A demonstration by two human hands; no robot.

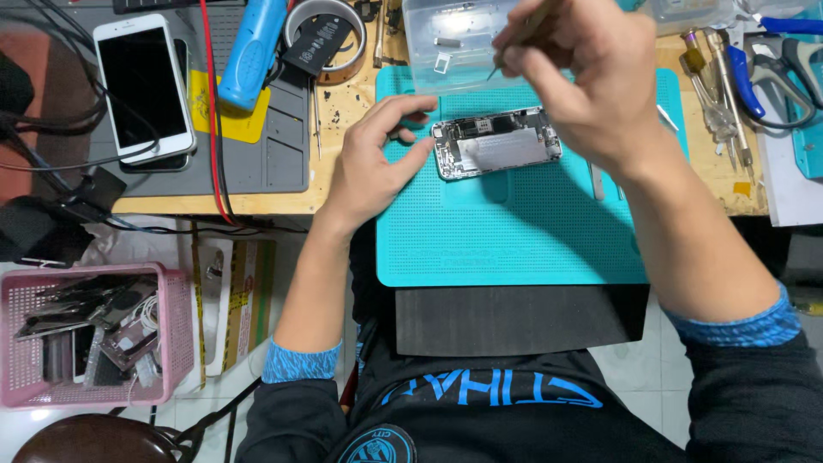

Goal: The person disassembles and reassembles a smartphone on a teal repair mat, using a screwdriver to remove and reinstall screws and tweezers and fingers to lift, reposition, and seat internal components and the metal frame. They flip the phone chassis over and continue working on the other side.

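An opened phone body (497, 143) with its insides exposed lies on a teal work mat (514, 231). My left hand (375, 159) rests on the mat, with thumb and fingers steadying the phone's left end. My right hand (583, 73) hovers above the phone's upper right and pinches thin tweezers (514, 43); their tip points down over a clear plastic parts tray (446, 43). What the tip holds, if anything, is too small to tell.
A white phone (144, 86) lies on a grey mat (266, 146) at left beside a blue tool (251, 51) and a tape roll (330, 34). Screwdrivers (716, 86) and blue-handled pliers (771, 81) lie at right. A pink basket (86, 334) of parts stands on the floor.
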